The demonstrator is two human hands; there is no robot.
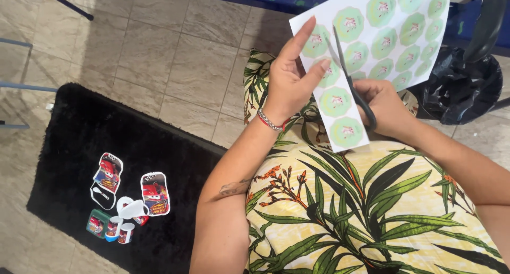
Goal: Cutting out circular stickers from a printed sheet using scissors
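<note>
A white paper sheet printed with several green scalloped round stickers is held up over my lap. My left hand grips its left edge, thumb in front and fingers stretched upward, a beaded bracelet on the wrist. My right hand holds black scissors by the handles. Their blades point upward and are set into the sheet between two columns of stickers. A narrow strip of stickers hangs down at the left of the cut.
My lap is covered by a yellow dress with green leaf print. On the tiled floor at left lies a black shaggy rug bearing printed red-car cutouts and small party boxes. A black plastic bag sits at right.
</note>
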